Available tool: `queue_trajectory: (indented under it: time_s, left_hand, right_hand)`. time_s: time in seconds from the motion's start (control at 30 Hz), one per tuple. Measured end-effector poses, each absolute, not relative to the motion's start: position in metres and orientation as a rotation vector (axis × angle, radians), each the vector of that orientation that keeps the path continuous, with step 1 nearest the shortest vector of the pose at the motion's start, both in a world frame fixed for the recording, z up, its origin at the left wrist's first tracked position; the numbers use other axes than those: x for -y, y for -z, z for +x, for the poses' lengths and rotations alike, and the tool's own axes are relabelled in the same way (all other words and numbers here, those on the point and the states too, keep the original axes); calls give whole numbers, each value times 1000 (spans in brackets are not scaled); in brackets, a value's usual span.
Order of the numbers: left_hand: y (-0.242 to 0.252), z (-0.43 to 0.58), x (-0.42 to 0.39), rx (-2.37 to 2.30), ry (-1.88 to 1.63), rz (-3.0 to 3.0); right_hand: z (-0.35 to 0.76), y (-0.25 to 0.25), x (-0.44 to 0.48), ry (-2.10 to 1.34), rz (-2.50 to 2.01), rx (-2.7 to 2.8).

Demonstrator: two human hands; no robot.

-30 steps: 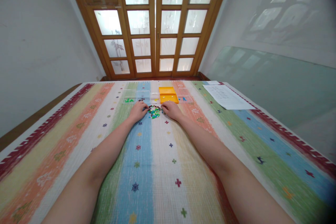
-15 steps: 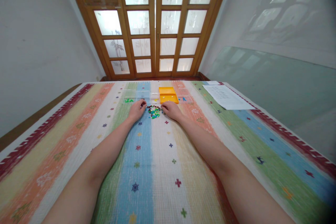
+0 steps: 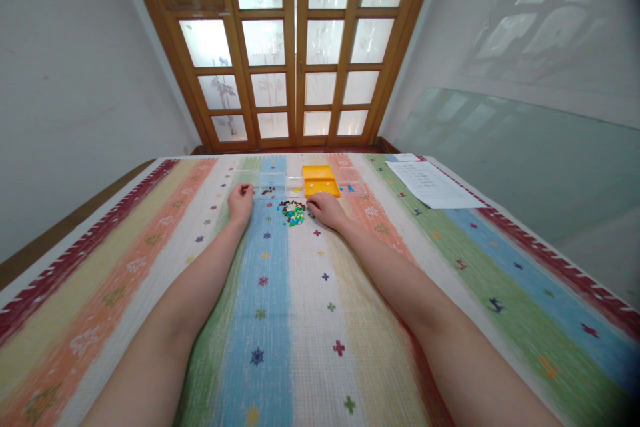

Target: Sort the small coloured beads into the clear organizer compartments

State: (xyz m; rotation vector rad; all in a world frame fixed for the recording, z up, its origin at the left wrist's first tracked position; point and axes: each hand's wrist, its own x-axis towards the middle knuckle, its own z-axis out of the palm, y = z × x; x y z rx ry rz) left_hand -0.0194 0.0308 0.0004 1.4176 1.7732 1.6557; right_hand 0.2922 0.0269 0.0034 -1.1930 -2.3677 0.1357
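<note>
A pile of small mixed pieces [image 3: 293, 212], green, blue, brown and pale, lies on the striped cloth. Over the leftmost clear box, my left hand [image 3: 241, 203] hangs with its fingers pinched together; anything between them is too small to make out. The hand covers the green bits in that box. My right hand [image 3: 325, 209] rests at the pile's right edge, fingers curled and closed, their tips by a few dark pieces. Behind the pile, a clear box with dark brown pieces [image 3: 269, 191] stands beside an open orange box [image 3: 323, 188].
Another clear box with blue pieces [image 3: 351, 189] is right of the orange one, and a clear box with yellow bits [image 3: 297, 191] is on its left. Printed paper [image 3: 433, 185] lies at the far right. Beyond the table are wooden glazed doors [image 3: 300, 143].
My left hand has moved left, from the box with brown pieces to the leftmost box, uncovering the brown pieces and hiding the green ones. My right hand has barely moved.
</note>
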Motion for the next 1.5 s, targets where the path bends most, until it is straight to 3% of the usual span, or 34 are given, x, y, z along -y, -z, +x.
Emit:
queue_trajectory:
  time_s: [0.23, 0.7, 0.87, 1.07, 1.23, 1.5]
  left_hand:
    - [4, -33, -40, -1795, -1784, 1177]
    - [10, -33, -41, -1780, -1692, 1244]
    - [4, -13, -29, -1815, -1520, 1784]
    - [-1, 28, -9, -1370, -938, 2605]
    - [1, 35, -3, -1297, -668, 2783]
    - [-3, 28, -4, -1354, -564, 2858]
  right_hand:
    - [292, -3, -27, -132, -1196, 2368]
    - [291, -4, -27, -161, -1216, 2366]
    - [291, -4, -27, -146, -1215, 2363]
    - [291, -4, -27, -142, -1220, 2372]
    - [291, -3, -27, -132, -1211, 2377]
    - [291, -3, -27, -123, -1212, 2369]
